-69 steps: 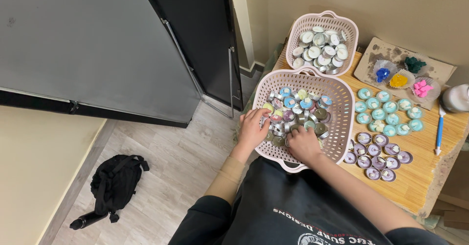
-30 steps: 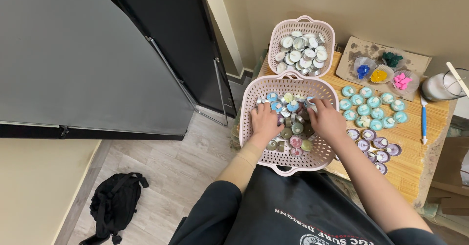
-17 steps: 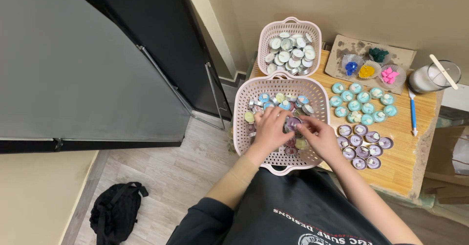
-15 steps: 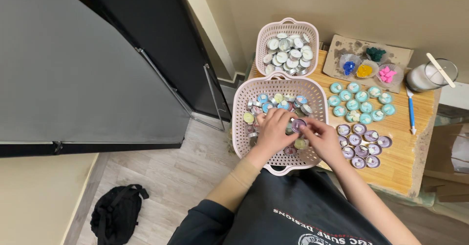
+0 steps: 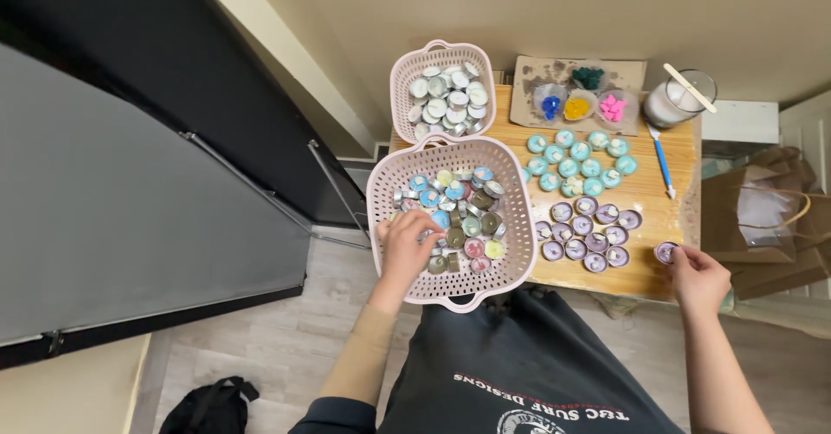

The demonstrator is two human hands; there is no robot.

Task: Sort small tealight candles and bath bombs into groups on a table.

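My left hand [image 5: 407, 245] rests inside the large pink basket [image 5: 518, 265], fingers curled over the mixed coloured tealight candles [image 5: 463, 215] at its left side. My right hand [image 5: 699, 278] is at the front right of the wooden table [image 5: 675, 218], pinching a purple tealight [image 5: 666, 252] just right of the group of purple tealights [image 5: 587, 231]. A group of teal tealights [image 5: 576, 161] lies behind them.
A smaller pink basket [image 5: 398, 83] of white tealights stands behind the large one. A cardboard tray [image 5: 530, 70] with dye cups, a glass jar [image 5: 684, 101] with a stick, and a blue tool [image 5: 661, 159] are at the back. A brown paper bag [image 5: 766, 218] stands to the right, a black bag [image 5: 203, 408] on the floor.
My right hand has left the large basket and moved right to the table's front edge with a purple tealight. My left hand stays in the basket. The view shifted.
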